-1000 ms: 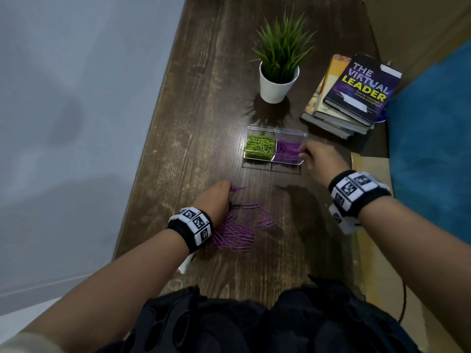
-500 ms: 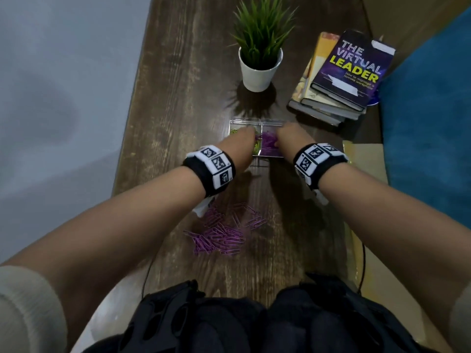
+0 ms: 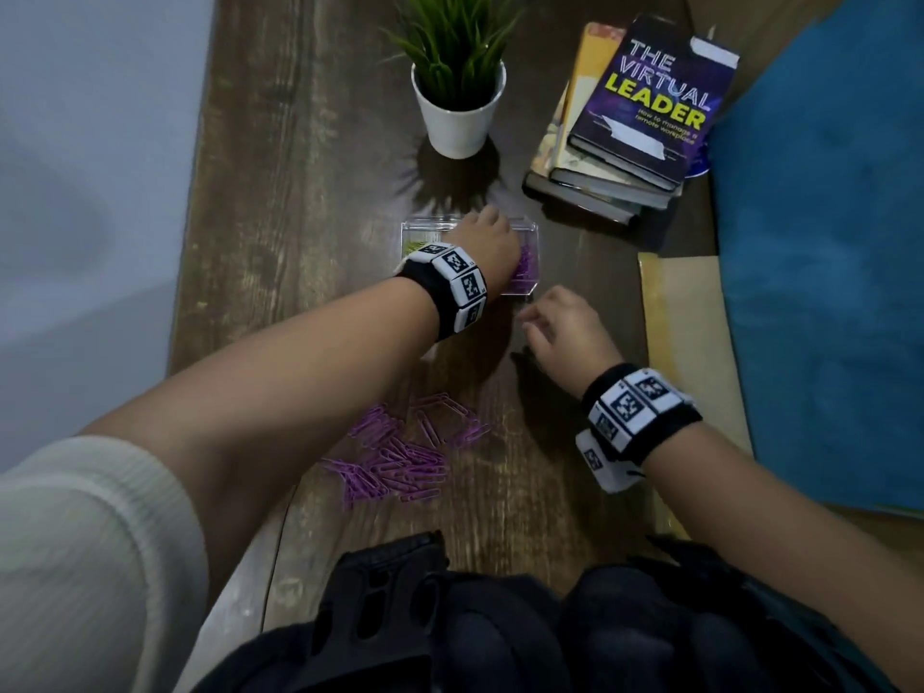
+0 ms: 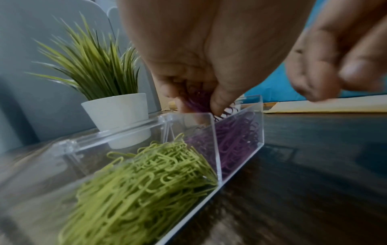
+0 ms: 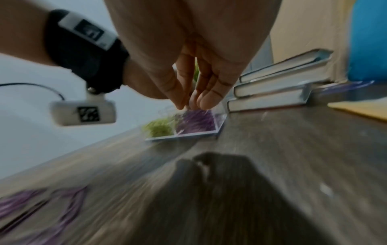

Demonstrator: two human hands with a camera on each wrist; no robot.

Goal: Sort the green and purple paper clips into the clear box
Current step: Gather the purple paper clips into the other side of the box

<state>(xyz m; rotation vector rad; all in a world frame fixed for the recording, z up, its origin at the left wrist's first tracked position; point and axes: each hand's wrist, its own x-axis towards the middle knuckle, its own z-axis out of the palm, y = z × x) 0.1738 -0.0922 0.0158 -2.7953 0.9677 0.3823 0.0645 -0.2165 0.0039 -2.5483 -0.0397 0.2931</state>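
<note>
Head view: the left hand (image 3: 487, 245) hovers over the clear box (image 3: 531, 232); loose purple clips (image 3: 400, 457) lie nearer the person. Left wrist: fingers pinch a purple bunch (image 4: 198, 101) above the purple compartment; release likely next. Right wrist: the right hand (image 5: 196, 79), relaxed and empty, hangs beside the box.

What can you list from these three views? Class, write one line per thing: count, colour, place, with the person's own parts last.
clear box: one, transparent, two compartments, mid-table before the plant.
green paper clips: many, left compartment of the box.
purple paper clips in the box: many, right compartment.
loose purple paper clips: a pile, on the table nearer the person.
potted plant: one, green in a white pot, behind the box.
books: a stack, purple one on top, right of the plant.
table: one, dark wood.
blue cloth: one, far right.
left hand: over the box, fingers pinching purple clips above the purple compartment.
right hand: beside the box, holding nothing.
</note>
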